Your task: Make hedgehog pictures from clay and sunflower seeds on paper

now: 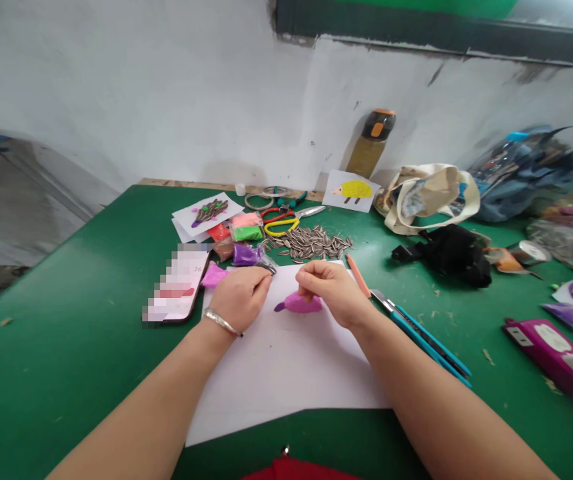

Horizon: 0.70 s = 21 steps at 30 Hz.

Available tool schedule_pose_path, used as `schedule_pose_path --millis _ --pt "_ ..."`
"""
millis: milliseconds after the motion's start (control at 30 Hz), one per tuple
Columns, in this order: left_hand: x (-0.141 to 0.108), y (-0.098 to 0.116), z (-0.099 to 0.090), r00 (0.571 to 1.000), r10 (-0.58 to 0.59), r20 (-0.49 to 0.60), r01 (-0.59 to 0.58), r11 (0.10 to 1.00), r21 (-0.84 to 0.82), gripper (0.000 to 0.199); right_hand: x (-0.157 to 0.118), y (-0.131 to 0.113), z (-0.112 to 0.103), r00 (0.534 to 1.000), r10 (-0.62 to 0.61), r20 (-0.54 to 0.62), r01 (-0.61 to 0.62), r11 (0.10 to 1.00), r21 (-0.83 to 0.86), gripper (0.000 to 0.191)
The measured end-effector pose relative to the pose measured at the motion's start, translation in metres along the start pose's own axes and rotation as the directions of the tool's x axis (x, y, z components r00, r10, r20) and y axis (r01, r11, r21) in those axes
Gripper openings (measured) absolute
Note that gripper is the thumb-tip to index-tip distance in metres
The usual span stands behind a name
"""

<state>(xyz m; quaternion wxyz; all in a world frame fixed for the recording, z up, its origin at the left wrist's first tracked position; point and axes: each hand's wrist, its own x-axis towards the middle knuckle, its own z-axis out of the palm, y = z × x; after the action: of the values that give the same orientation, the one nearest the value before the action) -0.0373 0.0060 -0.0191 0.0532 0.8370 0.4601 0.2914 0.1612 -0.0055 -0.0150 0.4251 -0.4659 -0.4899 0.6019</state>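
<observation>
On white paper [276, 380] lies a flattened pink clay shape [302, 303] with a dark purple tip [279, 307] at its left end. My right hand [329, 287] is over the right part of this shape, thumb and fingers pinched together; what they hold, if anything, is hidden. To the left, my left hand [240, 293] is closed above the paper's upper edge, and a small dark thing I cannot identify shows at its fingertips. Beyond both hands spreads a pile of striped sunflower seeds [316, 243]. Bagged purple clay [247, 255] and pink clay [213, 275] lie near the left hand.
A phone [179, 280] lies at the left. Yellow-handled scissors [281, 227], a seed-covered clay picture [209, 212] and a yellow animal drawing [355, 189] are at the back. A blue utility knife [426, 337] lies right of the paper. A bottle [370, 143] leans against the wall.
</observation>
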Motion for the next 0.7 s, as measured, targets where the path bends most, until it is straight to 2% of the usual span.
schedule_pose_path --millis 100,233,333,467,567,633,700 --pt "-0.001 0.004 -0.002 0.997 0.031 -0.073 -0.034 0.999 -0.034 0.023 0.000 -0.001 0.000 0.999 0.033 0.043 -0.034 0.999 0.023 0.012" --pt "-0.003 0.010 -0.003 0.994 0.046 -0.100 -0.054 0.996 -0.073 0.022 0.001 -0.001 -0.001 1.000 -0.008 -0.005 0.008 0.999 -0.041 0.018" --pt "-0.003 0.013 -0.004 0.998 0.025 -0.053 -0.029 0.995 -0.092 0.023 0.000 -0.001 -0.002 0.999 -0.035 -0.024 0.033 0.995 -0.091 0.023" --pt "-0.003 0.014 -0.004 1.000 0.011 -0.008 -0.012 0.995 -0.095 0.023 0.000 0.001 -0.001 0.997 -0.070 0.013 0.071 0.981 -0.180 0.011" --pt "-0.005 0.012 -0.005 0.999 0.039 0.026 -0.037 0.996 -0.082 0.023 0.002 0.005 -0.002 0.993 -0.114 0.009 0.112 0.955 -0.276 0.010" --pt "-0.005 0.010 -0.007 0.993 0.071 0.097 -0.064 0.995 -0.074 0.023 0.003 0.008 -0.003 0.993 -0.114 -0.016 0.104 0.947 -0.303 0.014" --pt "-0.006 0.007 -0.011 0.969 0.125 0.213 -0.110 0.991 -0.079 0.024 0.005 0.010 -0.005 0.995 -0.099 -0.035 0.083 0.948 -0.308 0.016"
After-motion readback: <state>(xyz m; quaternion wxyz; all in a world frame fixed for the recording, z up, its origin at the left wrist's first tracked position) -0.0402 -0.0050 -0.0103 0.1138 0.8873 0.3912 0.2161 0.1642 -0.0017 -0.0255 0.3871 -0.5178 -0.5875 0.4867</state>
